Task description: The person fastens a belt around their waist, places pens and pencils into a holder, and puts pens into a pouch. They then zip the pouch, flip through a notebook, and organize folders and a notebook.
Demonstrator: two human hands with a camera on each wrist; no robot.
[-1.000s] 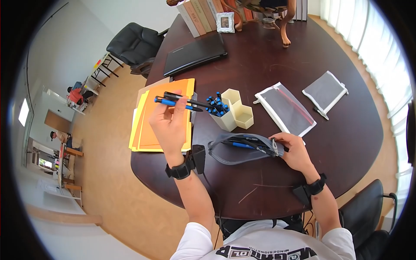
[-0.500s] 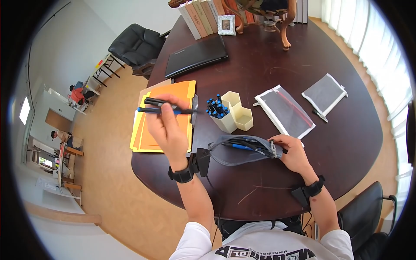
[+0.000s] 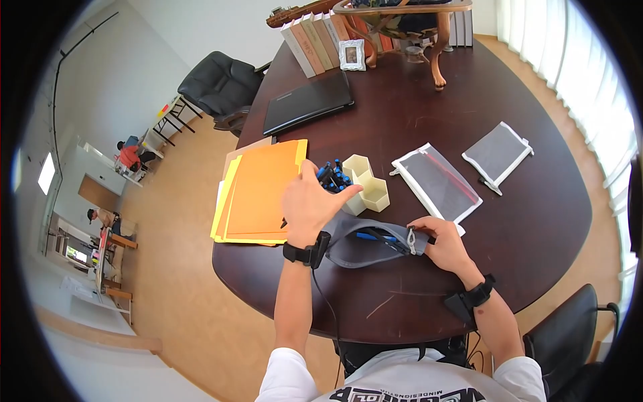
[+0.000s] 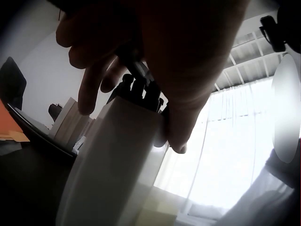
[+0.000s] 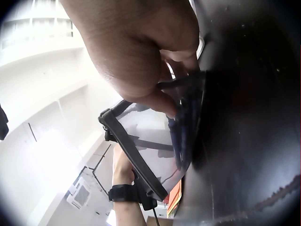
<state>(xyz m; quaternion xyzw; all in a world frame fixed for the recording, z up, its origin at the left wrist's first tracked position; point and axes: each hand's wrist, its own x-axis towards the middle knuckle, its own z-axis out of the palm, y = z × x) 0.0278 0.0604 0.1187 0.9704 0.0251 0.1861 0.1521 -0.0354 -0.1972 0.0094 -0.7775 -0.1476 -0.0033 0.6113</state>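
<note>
My left hand is over the hexagonal cream pen holder, thumb and forward fingers spread around the blue-and-black pens standing in it. A dark pen tip pokes out beside the palm. In the left wrist view some fingers curl in the palm by a dark pen shaft, while others reach past the holder's wall. With my right hand I pinch the zip end of a grey see-through pouch. Its mouth gapes, and pens lie inside.
Orange and yellow folders lie left of the holder, with a black laptop behind. Two white-edged mesh pouches lie to the right. Books, a photo frame and a wooden-legged stand line the back.
My left hand, which held pens over the folders, has moved right and down to the pen holder. My right hand keeps its grip on the pouch, and the head view has tilted up slightly.
</note>
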